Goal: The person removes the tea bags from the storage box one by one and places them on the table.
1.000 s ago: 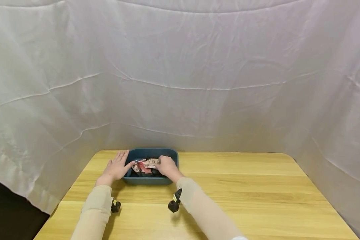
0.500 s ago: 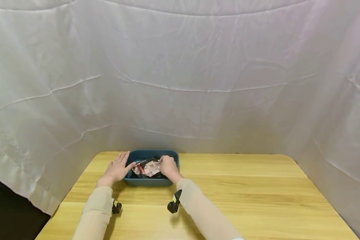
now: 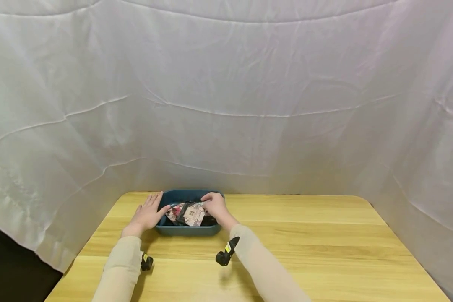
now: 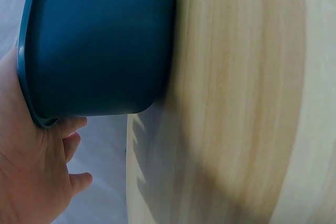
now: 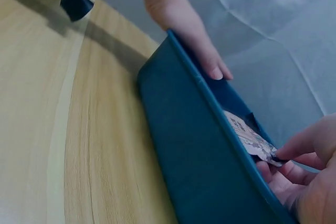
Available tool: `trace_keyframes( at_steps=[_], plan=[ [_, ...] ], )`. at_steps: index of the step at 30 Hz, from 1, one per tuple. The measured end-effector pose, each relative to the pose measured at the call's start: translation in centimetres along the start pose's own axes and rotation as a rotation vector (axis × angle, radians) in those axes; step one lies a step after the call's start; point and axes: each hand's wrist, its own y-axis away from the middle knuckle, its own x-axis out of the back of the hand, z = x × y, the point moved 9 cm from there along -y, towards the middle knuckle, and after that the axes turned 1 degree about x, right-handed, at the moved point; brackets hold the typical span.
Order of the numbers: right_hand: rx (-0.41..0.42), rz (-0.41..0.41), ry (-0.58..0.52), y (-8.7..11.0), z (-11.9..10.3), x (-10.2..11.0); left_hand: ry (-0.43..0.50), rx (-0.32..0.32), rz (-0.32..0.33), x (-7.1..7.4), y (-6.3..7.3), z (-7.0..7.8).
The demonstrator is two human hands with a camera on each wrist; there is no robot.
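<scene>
Though at bin rim [image 3: 188, 227], hands [image 3: 145, 215] [image 3: 216, 209] apart

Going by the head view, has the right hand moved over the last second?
Yes: the right hand has shifted slightly rightward, toward the right end of the blue bin.

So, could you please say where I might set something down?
The widest bare patch of table lies right of the blue bin and right forearm, before the curtain. A narrower one lies between both forearms, in front of the bin. The bin is crowded: the right hand pinches a printed packet inside, and the left hand touches one end.
</scene>
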Motion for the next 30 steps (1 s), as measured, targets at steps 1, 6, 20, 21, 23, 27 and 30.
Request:
trace_keyframes(
  at_steps=[1,6,20,21,23,27,30],
  plan=[
    [-0.009,-0.007,-0.039,0.0,0.1,0.1,-0.002,-0.002,0.002,0.0,0.0,0.0],
    [-0.041,0.001,-0.146,0.0,0.5,0.9,0.005,-0.005,0.009,0.2,0.0,0.1],
    [-0.046,0.034,-0.392,0.5,0.9,5.1,0.021,-0.003,0.005,0.4,-0.1,-0.1],
    [-0.040,0.037,-0.410,0.6,0.9,5.5,0.019,-0.002,0.006,0.4,-0.1,-0.1],
    [-0.037,0.044,-0.440,0.8,1.0,6.3,0.016,-0.001,0.008,0.4,-0.1,-0.1],
    [-0.034,0.052,-0.473,1.2,1.4,8.0,0.015,0.000,0.010,0.5,0.0,-0.1],
    [-0.041,0.065,-0.483,1.6,1.8,9.4,0.014,-0.002,0.010,0.5,0.0,-0.1]
  ],
)
